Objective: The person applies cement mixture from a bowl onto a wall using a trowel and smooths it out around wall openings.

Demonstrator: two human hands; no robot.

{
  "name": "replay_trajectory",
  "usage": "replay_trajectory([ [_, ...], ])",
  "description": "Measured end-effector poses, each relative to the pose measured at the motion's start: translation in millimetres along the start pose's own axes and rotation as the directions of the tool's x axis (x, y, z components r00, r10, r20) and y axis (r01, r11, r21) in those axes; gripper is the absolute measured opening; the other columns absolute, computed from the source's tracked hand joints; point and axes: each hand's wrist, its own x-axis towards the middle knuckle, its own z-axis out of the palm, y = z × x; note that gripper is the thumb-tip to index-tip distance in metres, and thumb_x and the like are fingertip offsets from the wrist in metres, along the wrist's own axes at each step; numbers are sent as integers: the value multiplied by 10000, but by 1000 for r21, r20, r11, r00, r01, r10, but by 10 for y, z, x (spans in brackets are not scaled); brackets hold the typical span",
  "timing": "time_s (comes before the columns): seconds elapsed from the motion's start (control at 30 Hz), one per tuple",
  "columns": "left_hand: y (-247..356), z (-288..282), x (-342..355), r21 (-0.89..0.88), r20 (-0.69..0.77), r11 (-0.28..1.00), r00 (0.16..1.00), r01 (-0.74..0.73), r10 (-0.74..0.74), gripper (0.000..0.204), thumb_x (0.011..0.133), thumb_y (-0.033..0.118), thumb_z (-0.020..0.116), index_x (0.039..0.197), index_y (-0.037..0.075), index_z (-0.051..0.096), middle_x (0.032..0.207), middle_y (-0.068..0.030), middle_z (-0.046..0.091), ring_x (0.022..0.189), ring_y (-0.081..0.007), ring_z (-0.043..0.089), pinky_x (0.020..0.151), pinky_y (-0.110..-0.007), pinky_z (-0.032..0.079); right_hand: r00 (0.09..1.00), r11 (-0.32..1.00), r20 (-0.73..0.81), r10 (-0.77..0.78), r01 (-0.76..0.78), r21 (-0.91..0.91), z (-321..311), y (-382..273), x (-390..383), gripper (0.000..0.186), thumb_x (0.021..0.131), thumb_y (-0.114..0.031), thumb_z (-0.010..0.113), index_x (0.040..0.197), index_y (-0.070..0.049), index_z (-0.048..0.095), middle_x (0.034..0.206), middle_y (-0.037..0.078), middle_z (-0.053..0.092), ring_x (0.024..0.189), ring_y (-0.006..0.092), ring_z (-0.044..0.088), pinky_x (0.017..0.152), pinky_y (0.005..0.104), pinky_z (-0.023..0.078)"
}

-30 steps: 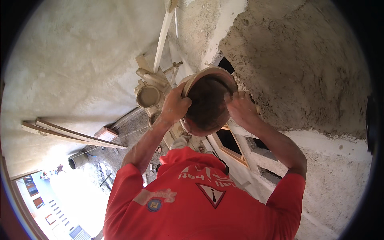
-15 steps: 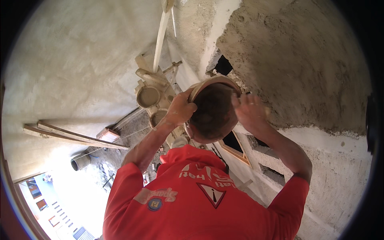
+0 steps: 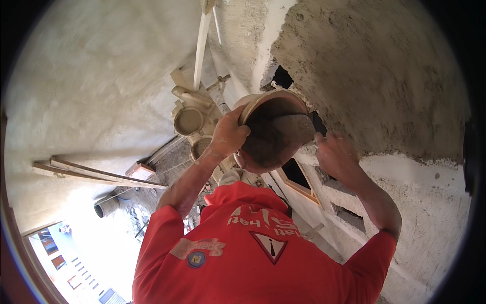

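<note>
A round, mortar-smeared bucket (image 3: 252, 161) is tilted in front of my chest, its mouth facing me and dark inside. My left hand (image 3: 229, 134) is closed on its left rim, with the thumb toward the opening. At the other side, my right hand (image 3: 338, 153) is closed around a trowel (image 3: 296, 128). The trowel's broad blade reaches into the bucket's mouth, and the handle is mostly covered by my fingers. How much mortar is left inside the bucket is hard to see in the shadow.
Rough mortar covers the wall (image 3: 374, 76) at right, with dark gaps beside it. A second bucket (image 3: 189, 121) rests on planks beyond my left hand. Long boards (image 3: 101, 174) lean at the left wall (image 3: 101, 76). A wood-framed opening (image 3: 298, 180) lies below the right hand.
The trowel's blade now shows inside the bucket. My right hand has moved right and down from the bucket's rim. My left hand keeps its grip, and the bucket has shifted slightly.
</note>
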Motion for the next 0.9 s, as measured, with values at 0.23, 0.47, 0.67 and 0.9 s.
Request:
replay_trajectory([
  [0.23, 55, 173, 69, -29, -47, 999, 998, -34, 33, 608, 747, 93, 582, 1355, 81, 591, 1052, -266, 701, 1038, -407, 675, 935, -450, 501, 986, 905, 168, -18, -55, 421, 555, -259, 224, 329, 876, -186, 562, 1125, 12, 647, 992, 265, 693, 976, 401, 681, 843, 495, 547],
  [0.47, 26, 343, 57, 123, -65, 992, 997, 39, -31, 659, 742, 111, 591, 1400, 109, 553, 1116, -266, 688, 1077, -428, 653, 970, -469, 490, 989, 643, -120, 87, 36, 765, 1206, -490, 428, 423, 859, -309, 662, 1189, -44, 647, 988, 220, 716, 967, 428, 680, 868, 492, 543],
  [0.67, -12, 210, 40, -112, -110, 994, 994, 4, -16, 628, 733, 100, 586, 1358, 39, 574, 1076, -292, 688, 1064, -423, 665, 954, -438, 493, 970, 684, -140, 199, -35, 729, 912, -273, 231, 396, 886, -356, 671, 1145, -59, 649, 888, 244, 704, 876, 444, 686, 777, 520, 551],
  [0.9, 125, 94, 58, -223, -79, 975, 997, -5, -13, 556, 725, 28, 582, 1277, -22, 616, 871, -85, 673, 768, -167, 601, 726, -316, 495, 963, 810, -153, 223, -95, 579, 722, -57, 219, 386, 911, -364, 650, 1150, -62, 655, 858, 241, 701, 861, 437, 685, 764, 525, 548],
])
